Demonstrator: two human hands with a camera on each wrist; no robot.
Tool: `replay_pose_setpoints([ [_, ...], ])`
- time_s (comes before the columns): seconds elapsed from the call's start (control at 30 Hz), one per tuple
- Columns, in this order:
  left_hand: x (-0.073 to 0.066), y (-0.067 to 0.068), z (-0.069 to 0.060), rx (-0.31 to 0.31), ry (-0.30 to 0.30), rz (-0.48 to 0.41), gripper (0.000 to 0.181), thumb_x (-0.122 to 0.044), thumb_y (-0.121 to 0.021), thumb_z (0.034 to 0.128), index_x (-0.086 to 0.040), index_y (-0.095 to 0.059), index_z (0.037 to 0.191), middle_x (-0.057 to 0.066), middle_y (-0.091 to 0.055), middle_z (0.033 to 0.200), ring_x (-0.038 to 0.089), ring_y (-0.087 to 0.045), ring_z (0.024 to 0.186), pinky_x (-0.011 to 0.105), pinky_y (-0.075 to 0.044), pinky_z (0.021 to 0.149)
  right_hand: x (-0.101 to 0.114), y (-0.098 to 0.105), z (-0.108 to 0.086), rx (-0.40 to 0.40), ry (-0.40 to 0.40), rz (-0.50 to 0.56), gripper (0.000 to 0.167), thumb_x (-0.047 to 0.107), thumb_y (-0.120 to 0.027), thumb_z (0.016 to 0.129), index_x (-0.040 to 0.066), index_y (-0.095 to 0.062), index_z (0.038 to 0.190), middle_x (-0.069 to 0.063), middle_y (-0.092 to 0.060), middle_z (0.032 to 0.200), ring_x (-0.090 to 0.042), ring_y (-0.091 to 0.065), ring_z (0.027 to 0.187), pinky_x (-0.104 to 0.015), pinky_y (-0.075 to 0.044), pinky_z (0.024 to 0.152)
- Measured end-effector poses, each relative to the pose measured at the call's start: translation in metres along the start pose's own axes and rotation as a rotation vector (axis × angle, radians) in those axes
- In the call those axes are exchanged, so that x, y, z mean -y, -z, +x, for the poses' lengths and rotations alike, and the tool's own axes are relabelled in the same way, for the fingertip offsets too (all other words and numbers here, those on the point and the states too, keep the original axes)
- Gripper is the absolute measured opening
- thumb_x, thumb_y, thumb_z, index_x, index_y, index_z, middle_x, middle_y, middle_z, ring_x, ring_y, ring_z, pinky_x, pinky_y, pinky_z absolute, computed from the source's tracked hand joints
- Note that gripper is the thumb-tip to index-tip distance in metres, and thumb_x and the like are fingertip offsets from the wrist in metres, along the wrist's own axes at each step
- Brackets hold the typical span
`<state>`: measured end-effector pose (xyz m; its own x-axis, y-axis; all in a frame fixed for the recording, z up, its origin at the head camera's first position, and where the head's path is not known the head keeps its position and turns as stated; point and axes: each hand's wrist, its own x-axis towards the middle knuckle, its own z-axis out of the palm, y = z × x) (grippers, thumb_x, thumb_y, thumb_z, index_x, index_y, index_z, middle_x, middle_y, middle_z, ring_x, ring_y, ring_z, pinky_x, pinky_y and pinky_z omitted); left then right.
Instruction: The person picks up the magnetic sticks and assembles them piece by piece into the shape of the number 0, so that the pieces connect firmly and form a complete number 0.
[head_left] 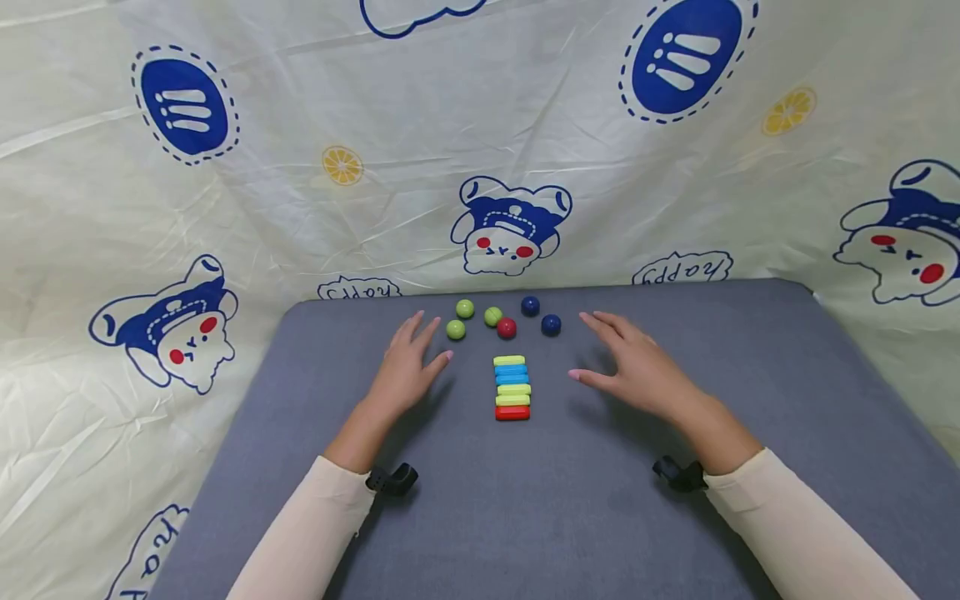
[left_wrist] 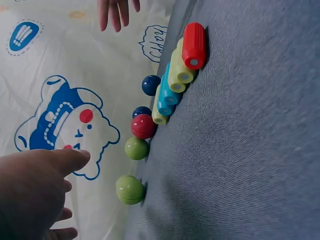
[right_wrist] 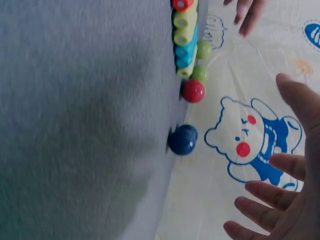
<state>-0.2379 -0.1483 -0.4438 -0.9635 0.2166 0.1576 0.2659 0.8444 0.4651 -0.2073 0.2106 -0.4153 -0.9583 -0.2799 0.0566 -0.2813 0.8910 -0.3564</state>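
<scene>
Above the grey table my left hand (head_left: 401, 373) hovers with relaxed, spread fingers, nearest to the green balls (head_left: 455, 330). My right hand (head_left: 643, 371) is held over the table on the other side, fingers extended, close to two dark blue balls (head_left: 551, 325). Neither hand touches anything. A red ball (head_left: 507, 328) lies between the green and blue ones. In front of the balls, short coloured rods lie side by side in a column: a red rod (head_left: 512, 412) nearest me, then yellow rods (head_left: 513, 400), blue rods (head_left: 512, 375) and another yellow rod (head_left: 509, 361) farthest away.
The grey tabletop (head_left: 510, 517) extends beneath both forearms. Behind it hangs a white printed cloth (head_left: 420, 225) with cartoon bears and blue badges, meeting the table's far edge just past the balls. Each wrist wears a black strap (head_left: 393, 479).
</scene>
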Motion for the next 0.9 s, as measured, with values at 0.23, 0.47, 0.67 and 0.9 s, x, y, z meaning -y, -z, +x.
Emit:
replay_pose_setpoints([
  [0.23,0.004,-0.009,0.021,-0.013,-0.026,-0.083,0.052,-0.028,-0.067,0.0979,-0.007,-0.055,0.144,0.016,-0.05,0.149,0.037,-0.046,0.14,0.05,-0.037,0.117,0.015,-0.009,-0.003,-0.015,0.047,0.144,0.063,0.035,-0.077,0.09,0.014,-0.054,0.145,-0.017,-0.047,0.146,-0.039,-0.05,0.133,-0.061,-0.045,0.107],
  [0.47,0.009,-0.019,0.038,-0.014,-0.009,-0.105,0.048,-0.023,-0.07,0.0954,-0.005,-0.06,0.139,0.018,-0.056,0.142,0.036,-0.053,0.134,0.05,-0.041,0.113,0.03,-0.024,-0.003,0.034,0.071,0.195,0.051,0.031,-0.078,0.09,0.016,-0.063,0.136,-0.012,-0.057,0.136,-0.034,-0.059,0.124,-0.055,-0.052,0.099],
  [0.67,0.011,-0.022,0.048,-0.002,-0.021,-0.088,0.044,-0.019,-0.07,0.0949,-0.005,-0.063,0.136,0.016,-0.058,0.141,0.035,-0.054,0.134,0.047,-0.041,0.114,0.04,-0.028,-0.002,0.121,0.103,0.219,0.048,0.032,-0.077,0.091,0.016,-0.065,0.134,-0.007,-0.061,0.129,-0.028,-0.061,0.118,-0.048,-0.055,0.095],
  [0.9,0.011,-0.025,0.057,0.03,-0.019,-0.067,0.043,-0.019,-0.07,0.0956,-0.007,-0.063,0.136,0.015,-0.059,0.142,0.034,-0.054,0.135,0.046,-0.04,0.115,0.049,-0.035,0.001,0.18,0.159,0.21,0.042,0.026,-0.078,0.09,0.016,-0.069,0.13,-0.006,-0.066,0.12,-0.024,-0.063,0.109,-0.043,-0.056,0.093],
])
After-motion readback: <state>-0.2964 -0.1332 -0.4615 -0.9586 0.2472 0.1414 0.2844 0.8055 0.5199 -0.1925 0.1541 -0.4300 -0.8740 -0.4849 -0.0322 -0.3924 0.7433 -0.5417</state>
